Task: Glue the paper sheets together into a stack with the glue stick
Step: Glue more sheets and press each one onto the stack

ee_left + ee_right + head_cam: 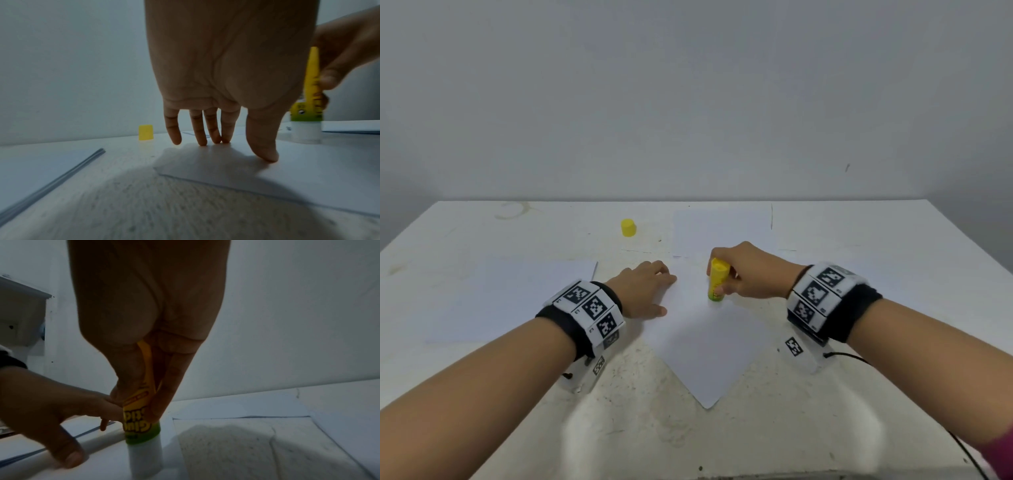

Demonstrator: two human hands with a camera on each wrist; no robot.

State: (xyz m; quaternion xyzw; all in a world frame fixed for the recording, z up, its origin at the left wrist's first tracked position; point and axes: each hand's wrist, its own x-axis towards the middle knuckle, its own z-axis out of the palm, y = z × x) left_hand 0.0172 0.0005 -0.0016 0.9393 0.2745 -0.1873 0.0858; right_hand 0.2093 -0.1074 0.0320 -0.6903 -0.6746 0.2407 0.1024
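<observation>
A white paper sheet lies turned like a diamond in the middle of the table. My left hand rests on its left corner with straight fingers pressing it flat. My right hand grips a yellow glue stick upright, its white glue end touching the sheet near the far corner. A stack of white sheets lies at the left. Another white sheet lies at the back. The yellow cap stands apart, behind my left hand.
The white table ends at a grey wall behind. A black cable runs from my right wrist band toward the near right edge. Bare tabletop lies in front of the sheet and at the far right.
</observation>
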